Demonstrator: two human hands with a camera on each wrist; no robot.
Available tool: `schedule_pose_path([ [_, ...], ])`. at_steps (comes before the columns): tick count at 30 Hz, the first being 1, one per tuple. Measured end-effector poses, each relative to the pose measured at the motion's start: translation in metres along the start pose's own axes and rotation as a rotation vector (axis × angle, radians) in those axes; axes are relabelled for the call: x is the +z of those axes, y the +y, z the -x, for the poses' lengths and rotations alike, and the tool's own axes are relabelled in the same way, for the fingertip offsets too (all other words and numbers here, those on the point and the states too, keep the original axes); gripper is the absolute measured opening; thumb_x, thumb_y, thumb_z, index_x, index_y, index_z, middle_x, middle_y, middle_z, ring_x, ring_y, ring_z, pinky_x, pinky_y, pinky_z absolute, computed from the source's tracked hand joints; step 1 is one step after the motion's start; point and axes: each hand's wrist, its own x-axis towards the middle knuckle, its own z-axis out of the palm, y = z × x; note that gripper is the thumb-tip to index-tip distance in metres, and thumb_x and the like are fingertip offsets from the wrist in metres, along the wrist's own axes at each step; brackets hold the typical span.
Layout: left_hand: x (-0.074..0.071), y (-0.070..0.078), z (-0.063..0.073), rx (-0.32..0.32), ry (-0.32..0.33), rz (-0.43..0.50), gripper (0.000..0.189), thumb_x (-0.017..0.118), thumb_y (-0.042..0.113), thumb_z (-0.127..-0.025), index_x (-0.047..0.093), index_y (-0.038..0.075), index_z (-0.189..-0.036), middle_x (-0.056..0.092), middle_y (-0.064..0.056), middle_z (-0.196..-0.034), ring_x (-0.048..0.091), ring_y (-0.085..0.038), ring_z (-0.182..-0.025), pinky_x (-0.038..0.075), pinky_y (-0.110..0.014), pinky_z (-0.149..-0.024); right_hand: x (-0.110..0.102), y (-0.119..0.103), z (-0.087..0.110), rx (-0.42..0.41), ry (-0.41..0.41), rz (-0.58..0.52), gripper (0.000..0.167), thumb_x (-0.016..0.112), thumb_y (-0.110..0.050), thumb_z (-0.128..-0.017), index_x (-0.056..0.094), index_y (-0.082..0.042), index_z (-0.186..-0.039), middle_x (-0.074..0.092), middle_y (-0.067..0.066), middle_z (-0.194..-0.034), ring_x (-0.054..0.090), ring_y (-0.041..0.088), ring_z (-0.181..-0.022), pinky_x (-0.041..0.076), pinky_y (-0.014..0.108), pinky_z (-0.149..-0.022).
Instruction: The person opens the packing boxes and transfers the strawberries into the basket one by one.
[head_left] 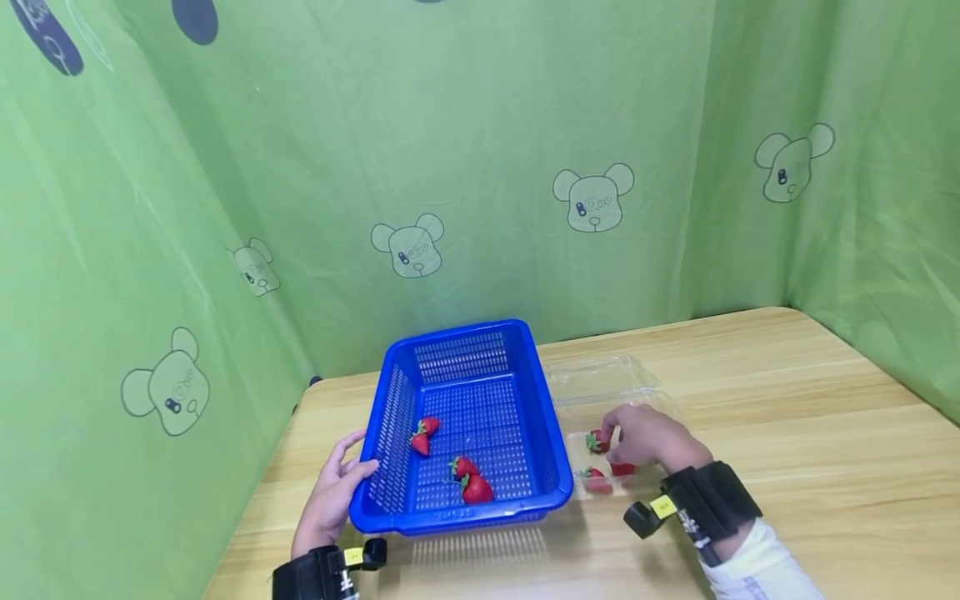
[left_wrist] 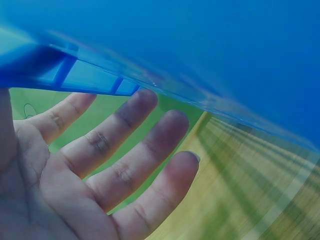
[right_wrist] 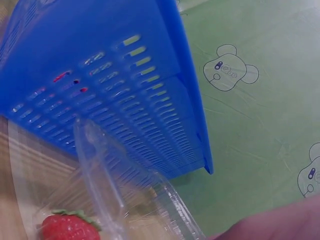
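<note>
Strawberries [head_left: 477, 490] — bright red, green-capped

The bare right hand [head_left: 651, 437] partly hides a red strawberry [head_left: 622, 470]; the left wrist view crops the blue rectangular plastic basket [left_wrist: 215, 50].

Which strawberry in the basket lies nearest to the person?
The front strawberry of the right-hand pair: it lies closest to the near rim of the basket, while the other three strawberries lie farther back.
</note>
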Motion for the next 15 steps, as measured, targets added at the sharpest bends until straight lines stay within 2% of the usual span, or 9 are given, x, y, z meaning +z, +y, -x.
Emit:
schedule_pose_path([
  [6, 0.0002, 0.0002, 0.0005, -0.003, -0.001, -0.01, 0.059, 0.059, 0.012, -0.095, 0.031, 0.012, -0.147, 0.058, -0.026, -0.123, 0.067, -0.034, -0.093, 0.057, -0.044, -0.075, 0.0041, 0.0035, -0.0018, 0.023, -0.028, 0.005, 0.015, 0.073, -0.006, -0.078, 0.065, -0.009, -0.091, 0.057, 0.003, -0.067, 0.052, 0.019, -0.059, 0.04, 0.031, -0.053],
  [15, -0.0006, -0.0008, -0.0003, -0.005, -0.005, -0.003, 0.06, 0.058, 0.012, -0.095, 0.03, 0.012, -0.148, 0.058, -0.025, -0.124, 0.067, -0.034, -0.094, 0.057, -0.045, -0.075, 0.0087, 0.0091, -0.0058, 0.031, -0.044, 0.021, 0.012, 0.071, -0.005, -0.079, 0.065, -0.009, -0.087, 0.057, 0.004, -0.072, 0.051, 0.02, -0.061, 0.04, 0.031, -0.054],
])
